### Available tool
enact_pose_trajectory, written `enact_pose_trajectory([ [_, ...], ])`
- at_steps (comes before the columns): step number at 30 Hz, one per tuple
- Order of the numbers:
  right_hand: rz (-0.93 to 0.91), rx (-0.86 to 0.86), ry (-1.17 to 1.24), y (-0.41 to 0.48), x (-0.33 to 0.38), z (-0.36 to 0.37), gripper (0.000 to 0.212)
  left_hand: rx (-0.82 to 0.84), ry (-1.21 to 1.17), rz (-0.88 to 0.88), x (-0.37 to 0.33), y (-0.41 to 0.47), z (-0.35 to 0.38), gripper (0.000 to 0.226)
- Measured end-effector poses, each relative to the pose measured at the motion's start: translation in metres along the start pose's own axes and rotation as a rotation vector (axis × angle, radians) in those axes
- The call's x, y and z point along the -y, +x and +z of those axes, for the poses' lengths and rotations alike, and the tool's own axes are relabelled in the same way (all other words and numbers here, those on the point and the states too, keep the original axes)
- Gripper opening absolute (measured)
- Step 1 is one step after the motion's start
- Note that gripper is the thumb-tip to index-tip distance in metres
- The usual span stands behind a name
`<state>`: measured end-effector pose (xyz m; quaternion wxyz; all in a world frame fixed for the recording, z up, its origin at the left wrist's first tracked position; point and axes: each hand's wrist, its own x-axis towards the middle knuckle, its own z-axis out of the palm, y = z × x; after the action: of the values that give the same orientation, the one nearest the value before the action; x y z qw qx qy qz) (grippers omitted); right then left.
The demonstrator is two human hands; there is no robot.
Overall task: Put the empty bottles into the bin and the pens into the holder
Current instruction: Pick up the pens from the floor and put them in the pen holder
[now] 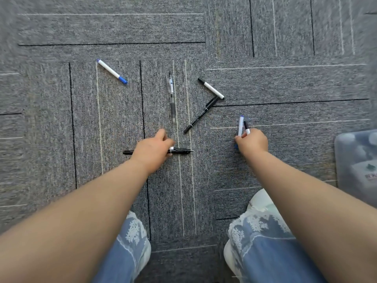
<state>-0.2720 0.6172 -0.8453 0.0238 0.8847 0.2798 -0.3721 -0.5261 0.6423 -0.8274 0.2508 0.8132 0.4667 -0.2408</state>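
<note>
As a person bends over grey carpet, the left hand curls its fingers round a black pen lying crosswise, tip rightward, while the right hand pinches two markers pointing away. Beyond them, a clear gel pen lies lengthwise.

Grey carpet-tile floor, thin black and pale stripes. On it:
- white marker, blue cap, far left, diagonal
- clear pen, centre, pointing straight away
- white marker, black ends, right of clear pen, diagonal
- slim black pen, slants down-left from that marker's near end; tips touching or nearly
- second black pen, nearest, crosswise, middle covered by left hand
- translucent plastic box, right edge, blurred
- white shoe, near box, apart
</note>
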Motion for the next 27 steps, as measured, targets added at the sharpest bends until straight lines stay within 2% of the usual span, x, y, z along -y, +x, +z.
enact_pose_trajectory([
  [3,-0.03,-0.003,-0.007,-0.006,0.008,-0.001,0.016,0.02,0.002,-0.031,0.0,0.001,0.003,0.03],
  [6,-0.139,-0.014,-0.022,-0.014,0.015,0.003,0.018,0.024,-0.025,-0.048,-0.001,0.004,0.005,0.025],
  [10,-0.31,-0.027,-0.171,-0.023,0.036,0.005,0.014,0.025,-0.099,-0.076,-0.002,0.006,0.006,0.025],
  [15,-0.601,0.034,-0.381,-0.03,0.057,0.008,0.046,-0.064,-0.27,-0.205,0.005,0.002,0.0,0.028],
  [17,-0.715,0.06,-0.596,-0.03,0.065,0.009,0.061,-0.113,-0.321,-0.272,0.008,0.002,-0.004,0.026],
  [19,-0.743,0.096,-0.759,-0.027,0.072,0.011,0.072,-0.141,-0.365,-0.32,0.009,0.002,-0.006,0.026],
  [21,-0.75,0.097,-0.815,-0.025,0.077,0.013,0.069,-0.161,-0.449,-0.356,0.007,0.003,-0.007,0.029],
  [24,-0.764,0.007,-0.802,-0.024,0.079,0.013,0.044,-0.246,-0.62,-0.408,0.004,0.006,-0.008,0.038],
  [27,-0.741,-0.003,-0.794,-0.023,0.074,0.016,0.035,-0.31,-0.72,-0.469,0.001,0.014,-0.014,0.029],
])
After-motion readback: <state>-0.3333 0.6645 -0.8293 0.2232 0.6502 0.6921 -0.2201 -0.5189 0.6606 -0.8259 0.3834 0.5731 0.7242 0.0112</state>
